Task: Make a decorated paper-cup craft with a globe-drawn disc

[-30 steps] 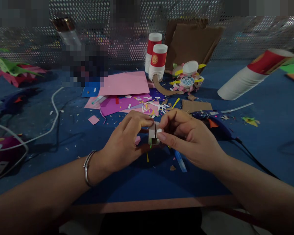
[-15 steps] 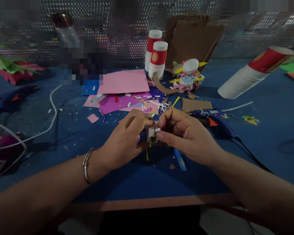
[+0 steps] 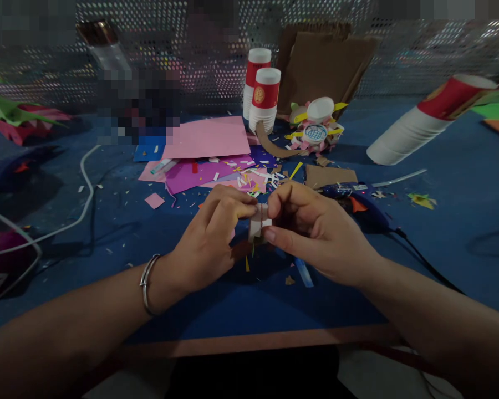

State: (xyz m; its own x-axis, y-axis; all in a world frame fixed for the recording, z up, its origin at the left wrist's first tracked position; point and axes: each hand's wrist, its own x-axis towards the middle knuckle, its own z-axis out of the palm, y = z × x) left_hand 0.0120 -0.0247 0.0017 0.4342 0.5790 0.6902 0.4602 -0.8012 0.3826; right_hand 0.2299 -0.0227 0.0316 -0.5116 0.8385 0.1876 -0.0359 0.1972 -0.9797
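Between my two hands, above the blue table, is a small white and brown piece of paper or cardboard [image 3: 255,226]. The fingers of my left hand [image 3: 210,238] are closed on its left side, and a silver bangle circles that wrist. My right hand [image 3: 322,235] pinches the right side between thumb and forefinger. My fingers hide much of the piece. Behind the hands lies a scatter of white and yellow paper scraps [image 3: 270,178]. A blue hot glue gun [image 3: 363,202] rests just beyond my right hand.
Pink paper sheets [image 3: 208,137] lie behind the hands. Stacked paper cups [image 3: 268,100] stand at the back, near a decorated cup figure [image 3: 316,133] and cardboard sheets [image 3: 328,72]. Another cup stack [image 3: 432,119] leans at right. A white cord [image 3: 89,183] curves at left.
Both hands keep their hold on the small piece, and the fingers shift only slightly. A white flap on the piece now lies closer to my right fingers. The whole view has shifted a little.
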